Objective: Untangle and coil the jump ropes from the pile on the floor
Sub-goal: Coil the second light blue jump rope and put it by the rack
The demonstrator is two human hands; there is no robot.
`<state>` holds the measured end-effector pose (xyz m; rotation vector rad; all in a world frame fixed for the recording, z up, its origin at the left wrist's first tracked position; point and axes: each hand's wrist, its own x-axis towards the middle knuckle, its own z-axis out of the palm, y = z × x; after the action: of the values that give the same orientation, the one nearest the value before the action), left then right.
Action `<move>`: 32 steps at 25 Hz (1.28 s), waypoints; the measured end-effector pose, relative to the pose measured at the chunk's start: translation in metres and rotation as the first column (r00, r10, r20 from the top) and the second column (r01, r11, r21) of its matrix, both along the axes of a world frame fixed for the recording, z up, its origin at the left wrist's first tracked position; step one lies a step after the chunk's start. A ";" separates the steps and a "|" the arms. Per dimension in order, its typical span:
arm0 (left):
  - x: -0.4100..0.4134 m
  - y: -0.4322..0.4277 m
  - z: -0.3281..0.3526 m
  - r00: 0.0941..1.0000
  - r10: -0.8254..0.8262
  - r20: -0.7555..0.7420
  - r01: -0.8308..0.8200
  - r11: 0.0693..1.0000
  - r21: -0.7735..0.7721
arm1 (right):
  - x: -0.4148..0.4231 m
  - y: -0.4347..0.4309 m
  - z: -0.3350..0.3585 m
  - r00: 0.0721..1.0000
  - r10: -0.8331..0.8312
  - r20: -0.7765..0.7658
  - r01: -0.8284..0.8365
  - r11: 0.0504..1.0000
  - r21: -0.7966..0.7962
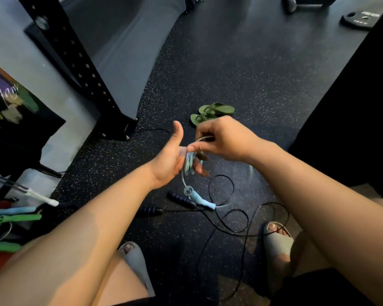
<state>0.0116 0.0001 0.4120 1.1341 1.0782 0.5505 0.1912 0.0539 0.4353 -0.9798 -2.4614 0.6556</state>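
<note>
A light blue jump rope (pixel 189 165) with a clear cord is looped around the fingers of my left hand (pixel 168 161), thumb pointing up. One light blue handle (pixel 200 200) dangles below on the cord. My right hand (pixel 221 140) pinches the clear cord just above the loops. On the floor beneath lies a black jump rope (pixel 230 219) with loose curls and two purple-and-black handles (pixel 181 198).
Several jump ropes with green, blue and white handles (pixel 16 216) lie at the left edge. A pair of green flip-flops (pixel 211 114) sits beyond my hands. A black rack post (pixel 80 69) stands at left. My feet in grey slides (pixel 276 239) rest on the speckled floor.
</note>
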 end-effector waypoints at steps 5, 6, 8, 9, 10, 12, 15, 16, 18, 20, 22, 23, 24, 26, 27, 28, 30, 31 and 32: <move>-0.004 0.002 0.005 0.985 0.006 0.171 0.006 0.998 -0.070 | 0.009 0.007 -0.034 0.972 -0.153 -0.178 0.108 0.965 -0.238; -0.005 0.002 0.008 0.975 0.031 0.218 -0.014 0.997 -0.082 | 0.009 0.007 -0.041 0.967 -0.190 -0.171 0.140 0.953 -0.268; -0.007 0.003 0.012 0.946 0.093 0.310 -0.068 0.994 -0.090 | 0.005 0.004 -0.054 0.960 -0.238 -0.149 0.180 0.929 -0.323; -0.008 0.004 0.014 0.916 0.148 0.373 -0.118 0.988 -0.102 | 0.002 0.002 -0.059 0.957 -0.251 -0.145 0.183 0.911 -0.370; -0.011 0.006 0.018 0.869 0.214 0.447 -0.179 0.976 -0.120 | 0.000 0.001 -0.065 0.957 -0.256 -0.135 0.178 0.888 -0.423; -0.018 0.010 0.025 0.753 0.332 0.568 -0.305 0.941 -0.146 | -0.005 -0.004 -0.074 0.975 -0.212 -0.062 0.152 0.850 -0.504; -0.029 0.017 0.028 0.641 0.447 0.624 -0.478 0.869 -0.132 | -0.011 -0.010 -0.075 0.994 -0.057 0.095 0.102 0.814 -0.572; -0.031 0.018 0.027 0.621 0.471 0.627 -0.522 0.845 -0.118 | -0.014 -0.012 -0.071 0.991 -0.010 0.132 0.084 0.819 -0.568; -0.031 0.019 0.025 0.595 0.496 0.633 -0.584 0.807 -0.083 | -0.018 -0.015 -0.058 0.979 0.072 0.193 0.039 0.856 -0.516; -0.032 0.020 0.021 0.627 0.517 0.583 -0.611 0.790 -0.042 | -0.023 -0.021 -0.045 0.967 0.115 0.226 -0.010 0.908 -0.418; -0.031 0.020 0.014 0.720 0.536 0.441 -0.596 0.803 -0.001 | -0.026 -0.026 -0.034 0.960 0.126 0.251 -0.050 0.955 -0.292; -0.030 0.021 0.010 0.770 0.537 0.345 -0.576 0.817 0.014 | -0.027 -0.027 -0.030 0.955 0.130 0.267 -0.067 0.970 -0.234; -0.028 0.020 0.006 0.818 0.518 0.251 -0.540 0.841 0.025 | -0.027 -0.028 -0.028 0.951 0.127 0.282 -0.079 0.981 -0.178; -0.022 0.018 0.000 0.909 0.412 0.069 -0.415 0.909 0.042 | -0.026 -0.027 -0.023 0.950 0.093 0.297 -0.078 0.995 -0.060; -0.019 0.017 -0.001 0.947 0.321 -0.008 -0.321 0.946 0.040 | -0.024 -0.026 -0.020 0.952 0.062 0.300 -0.065 0.998 0.001; -0.017 0.016 -0.002 0.976 0.208 -0.065 -0.207 0.978 0.024 | -0.022 -0.024 -0.016 0.953 0.027 0.302 -0.045 0.998 0.052; -0.014 0.011 -0.002 0.990 -0.015 -0.137 0.010 0.999 -0.032 | -0.016 -0.019 -0.009 0.957 -0.022 0.289 -0.002 0.997 0.082; -0.013 0.009 -0.002 0.985 -0.085 -0.149 0.077 0.995 -0.059 | -0.012 -0.016 -0.007 0.967 -0.021 0.254 0.008 0.999 0.050; -0.013 0.007 -0.001 0.984 -0.117 -0.137 0.106 0.991 -0.079 | -0.008 -0.013 -0.005 0.982 -0.006 0.189 0.007 1.000 -0.003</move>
<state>-0.0015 0.0072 0.4114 1.1759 1.1393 0.3446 0.1837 0.0409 0.4303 -1.0966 -2.6204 0.5885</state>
